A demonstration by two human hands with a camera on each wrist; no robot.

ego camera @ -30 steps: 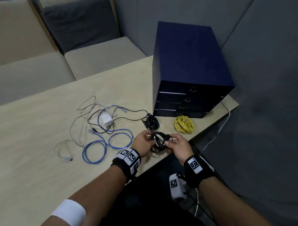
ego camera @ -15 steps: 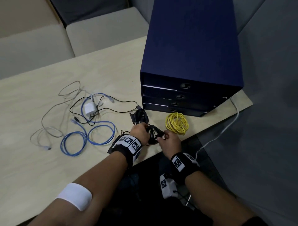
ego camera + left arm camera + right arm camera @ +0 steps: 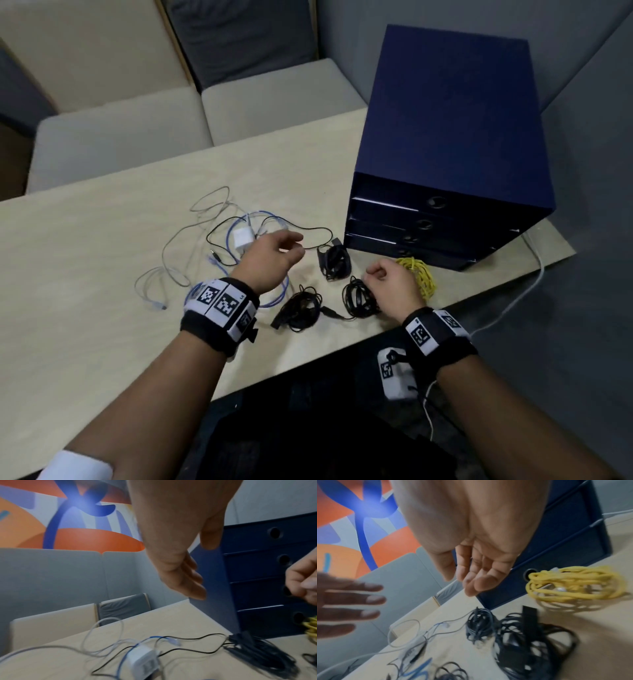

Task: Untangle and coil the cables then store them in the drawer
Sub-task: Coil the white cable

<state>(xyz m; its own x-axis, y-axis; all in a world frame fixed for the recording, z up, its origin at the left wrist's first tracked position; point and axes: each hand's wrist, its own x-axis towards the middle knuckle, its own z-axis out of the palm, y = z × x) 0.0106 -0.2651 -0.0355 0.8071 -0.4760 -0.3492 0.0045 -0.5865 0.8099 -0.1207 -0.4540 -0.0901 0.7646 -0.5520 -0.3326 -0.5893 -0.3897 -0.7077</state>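
Observation:
Three coiled black cables lie near the table's front edge: one [image 3: 334,262] by the drawer unit, one [image 3: 301,308] in the middle, one [image 3: 359,299] just under my right hand [image 3: 387,277]. That hand [image 3: 477,572] hovers with loosely curled fingers and holds nothing. My left hand [image 3: 287,248] hangs with relaxed fingers, empty, above the tangle of a thin black cable [image 3: 308,236], a blue cable [image 3: 274,299], a grey cable [image 3: 178,240] and a white charger [image 3: 243,240]. A coiled yellow cable [image 3: 421,275] lies in front of the navy drawer unit [image 3: 445,137], whose drawers are all shut.
The wooden table [image 3: 85,274] ends close in front of me, with its right corner beside the drawer unit. A white cord [image 3: 536,270] hangs off that right edge. Beige seat cushions [image 3: 120,137] stand behind the table, and grey padded walls enclose the right side.
Both hands held a black coil between them; it now lies on the table. The hands have parted, and the left has moved over the tangle.

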